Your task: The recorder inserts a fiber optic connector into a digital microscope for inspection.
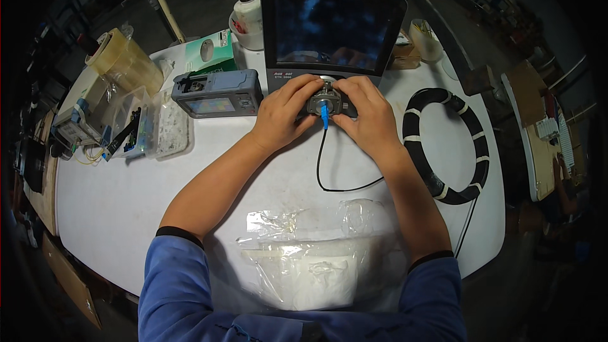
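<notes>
In front of the dark monitor (pixel 328 33), a metal connector holder (pixel 322 102) sits between my hands. My left hand (pixel 283 109) grips its left side, fingers curled over the top and thumb low. From the right, my right hand (pixel 368 114) clasps the other side, its thumb near the holder's lower edge. A blue fibre-optic connector (pixel 325 116) sits at the middle of the holder, pointing toward me. Its black cable (pixel 320 164) drops down, bends right and passes under my right forearm. My fingertips hide parts of the holder's sides.
Right of my arm lies a black cable coil (pixel 446 145) with pale ties. On the left stand a grey handheld device (pixel 218 94), a green box (pixel 209 54), a tape roll (pixel 125 62) and a clear bin (pixel 134 123). Clear plastic bags (pixel 310 272) lie nearest me on the white table (pixel 114 215).
</notes>
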### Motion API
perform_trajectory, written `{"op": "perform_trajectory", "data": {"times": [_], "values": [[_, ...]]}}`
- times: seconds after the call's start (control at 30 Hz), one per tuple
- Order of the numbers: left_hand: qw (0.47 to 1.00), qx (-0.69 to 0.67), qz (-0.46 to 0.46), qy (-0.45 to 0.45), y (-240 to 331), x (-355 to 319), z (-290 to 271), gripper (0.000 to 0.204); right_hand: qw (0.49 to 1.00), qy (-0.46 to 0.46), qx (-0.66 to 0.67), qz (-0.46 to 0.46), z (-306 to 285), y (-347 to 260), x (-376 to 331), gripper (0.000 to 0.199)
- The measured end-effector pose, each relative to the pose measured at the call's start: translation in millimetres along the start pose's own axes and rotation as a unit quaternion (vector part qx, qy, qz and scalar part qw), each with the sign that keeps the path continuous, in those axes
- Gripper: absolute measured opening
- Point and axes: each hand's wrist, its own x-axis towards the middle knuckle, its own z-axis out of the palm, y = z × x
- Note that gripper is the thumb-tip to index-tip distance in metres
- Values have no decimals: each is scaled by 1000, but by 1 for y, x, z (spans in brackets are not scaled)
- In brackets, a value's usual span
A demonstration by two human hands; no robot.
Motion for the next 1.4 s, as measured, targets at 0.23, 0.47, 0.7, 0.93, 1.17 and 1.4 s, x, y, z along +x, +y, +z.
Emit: {"op": "perform_trajectory", "data": {"times": [0.23, 0.47, 0.7, 0.93, 1.17, 1.4], "values": [[999, -30, -24, 6, 5, 1, 3, 71, 1000, 5, -8, 9, 1, 2, -2, 61], [999, -35, -34, 18, 6, -1, 5, 71, 1000, 3, -1, 7, 0, 1, -3, 62], [998, -42, -42, 34, 8, -2, 8, 66, 999, -6, 20, 25, -2, 1, -2, 58], [996, -53, -48, 61, 8, 2, 11, 62, 999, -17, 27, 36, -6, -1, 1, 58], [995, -55, -68, 49, 8, -3, 13, 65, 997, -36, 40, 53, -6, -1, 0, 59], [995, -57, -67, 36, 10, -3, 9, 67, 996, -63, 26, 57, -11, -7, 2, 58]]}}
